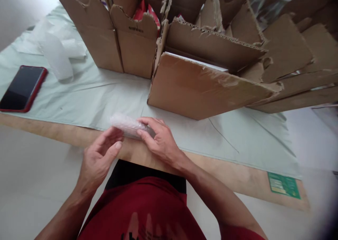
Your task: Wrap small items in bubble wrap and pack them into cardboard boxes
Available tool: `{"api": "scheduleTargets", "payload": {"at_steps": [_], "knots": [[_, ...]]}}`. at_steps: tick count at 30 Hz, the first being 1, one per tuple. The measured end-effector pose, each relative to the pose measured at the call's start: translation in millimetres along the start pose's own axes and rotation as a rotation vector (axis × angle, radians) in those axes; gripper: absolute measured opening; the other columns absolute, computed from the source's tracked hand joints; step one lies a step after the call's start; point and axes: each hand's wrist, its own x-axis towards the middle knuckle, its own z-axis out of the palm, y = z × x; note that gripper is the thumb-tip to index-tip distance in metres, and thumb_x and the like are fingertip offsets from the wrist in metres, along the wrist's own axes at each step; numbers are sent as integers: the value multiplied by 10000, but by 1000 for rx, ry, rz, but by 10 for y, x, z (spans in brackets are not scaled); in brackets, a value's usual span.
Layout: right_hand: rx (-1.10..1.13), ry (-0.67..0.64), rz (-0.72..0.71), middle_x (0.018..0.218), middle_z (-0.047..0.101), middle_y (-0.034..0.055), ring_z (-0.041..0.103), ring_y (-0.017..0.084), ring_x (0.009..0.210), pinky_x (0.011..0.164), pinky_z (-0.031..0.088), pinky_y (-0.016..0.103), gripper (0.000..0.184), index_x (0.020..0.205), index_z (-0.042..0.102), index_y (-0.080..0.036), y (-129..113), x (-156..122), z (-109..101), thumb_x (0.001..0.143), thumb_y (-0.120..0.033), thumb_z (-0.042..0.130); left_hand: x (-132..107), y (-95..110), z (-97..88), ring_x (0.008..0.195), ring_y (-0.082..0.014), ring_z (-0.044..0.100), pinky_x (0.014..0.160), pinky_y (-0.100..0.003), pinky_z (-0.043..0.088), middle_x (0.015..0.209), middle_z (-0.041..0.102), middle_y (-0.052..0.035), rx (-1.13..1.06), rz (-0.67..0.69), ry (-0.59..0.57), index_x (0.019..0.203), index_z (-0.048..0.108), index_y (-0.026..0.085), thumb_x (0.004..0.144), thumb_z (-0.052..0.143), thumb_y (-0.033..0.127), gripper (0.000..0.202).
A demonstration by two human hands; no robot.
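Observation:
A roll of bubble wrap [128,124] lies near the table's front edge, tilted slightly down to the right. A darker, greyish part shows at its right end; what is inside cannot be made out. My right hand [161,141] grips that right end between thumb and fingers. Close to the left end is my left hand [104,153], its thumb apart from its curved fingers and nothing held in it. The fingertips are at or just beside the wrap.
Cardboard compartments [200,88] stand along the back, some with red packets [141,10] and clear bottles [274,4]. At the left are a red-cased phone [22,88] and crumpled clear plastic wrap [56,53]. A green label [283,185] sits at the right front edge.

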Motion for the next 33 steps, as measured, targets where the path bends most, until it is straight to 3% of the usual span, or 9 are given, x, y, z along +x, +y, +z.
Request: {"api": "scheduleTargets", "payload": {"at_steps": [4, 7, 13, 18, 21, 25, 28, 30, 33], "knots": [[155, -21, 67, 1089, 789, 19, 697, 192, 990, 977, 503, 384, 197, 1168, 714, -259, -40, -253, -1, 999, -254, 613, 67, 37, 250, 1119, -241, 753, 997, -372, 619, 1202, 785, -80, -207, 0, -158, 1215, 721, 217, 873, 806, 430, 411], [151, 6, 42, 1227, 752, 62, 675, 227, 1153, 1056, 484, 432, 210, 1175, 715, -248, 25, -367, -78, 981, -295, 649, 71, 84, 359, 1003, -223, 776, 889, -320, 637, 1088, 807, -72, -201, 11, -174, 1155, 722, 202, 867, 810, 424, 374], [300, -124, 95, 1470, 624, 108, 647, 245, 1216, 1082, 530, 451, 771, 1489, 538, -266, 32, -450, -474, 816, -469, 853, -26, 174, 375, 965, -246, 777, 840, -331, 642, 1071, 810, -81, 44, 70, -416, 1162, 748, 219, 859, 780, 424, 367], [292, -49, 151, 1141, 772, 37, 711, 198, 1038, 951, 575, 359, 299, 1186, 710, -230, -2, -517, -668, 901, -312, 746, -17, 115, 460, 1013, -275, 782, 850, -377, 665, 1170, 797, -116, 87, -14, -587, 1262, 707, 232, 886, 742, 496, 461], [231, -33, 183, 1131, 777, 33, 713, 195, 1013, 903, 580, 336, 362, 1227, 699, -236, 50, -571, -753, 880, -309, 773, 26, 38, 505, 990, -276, 792, 823, -370, 669, 1137, 808, -108, 181, -6, -687, 1262, 713, 243, 931, 676, 525, 436], [41, -140, 138, 1129, 785, 32, 725, 197, 985, 900, 581, 337, 384, 1248, 699, -247, 36, -663, -984, 871, -253, 773, 139, 83, 507, 864, -247, 801, 730, -323, 659, 1078, 828, -40, 389, 302, -715, 1251, 730, 336, 949, 645, 497, 353], [-148, -111, 9, 1039, 794, 37, 729, 218, 980, 984, 561, 396, 257, 1140, 725, -224, -119, -758, -1314, 884, -209, 752, 297, 396, 532, 1037, -256, 787, 816, -327, 657, 1219, 798, -21, 493, 657, -588, 1342, 678, 383, 945, 674, 455, 403], [-179, 15, -57, 1052, 791, 39, 730, 218, 981, 969, 568, 386, 262, 1140, 718, -234, -264, -802, -1599, 884, -210, 767, 441, 710, 604, 1243, -276, 711, 1011, -395, 616, 1383, 719, -35, 552, 877, -393, 1446, 601, 376, 957, 672, 416, 495], [-115, 339, -93, 1088, 765, 20, 728, 196, 944, 855, 589, 338, 300, 1196, 695, -285, -420, -728, -2033, 905, -258, 761, 699, 1127, 805, 1482, -320, 519, 1247, -524, 425, 1519, 607, -41, 627, 1139, -171, 1556, 476, 357, 970, 654, 335, 614]]}}
